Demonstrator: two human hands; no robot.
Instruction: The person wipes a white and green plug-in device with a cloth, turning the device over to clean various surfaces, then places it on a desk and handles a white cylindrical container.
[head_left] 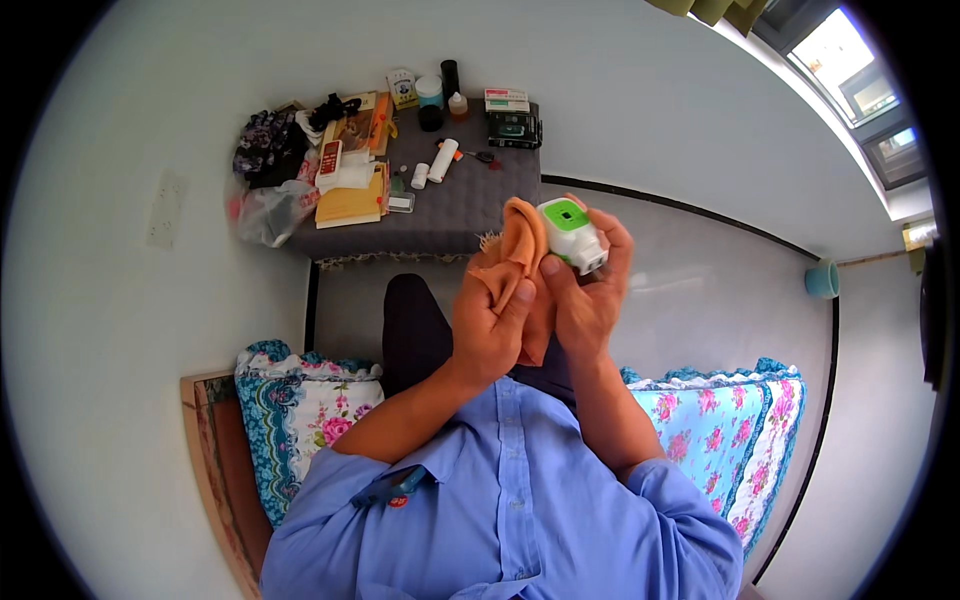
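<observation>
In front of my chest, my left hand [485, 325] is closed on an orange cloth [523, 240], pinching it between thumb and fingers. The cloth is bunched upward, and one end hangs down between my hands. Close beside it, my right hand [592, 308] grips a small white device [573, 232] with rounded edges. A bright green panel with a dark square covers its upper face, and its lower end has small dark openings. I cannot tell its exact kind. The fingers behind it are partly hidden. The cloth lies right against the device's left side.
A table with a dark quilted cover [465, 205] stands ahead, holding envelopes [350, 205], a red-and-white handset [330, 160], white bottles [443, 160], scissors [482, 156] and a clear plastic bag [272, 212]. Floral cushions [715, 430] flank me. A light-blue pot [822, 280] is at right.
</observation>
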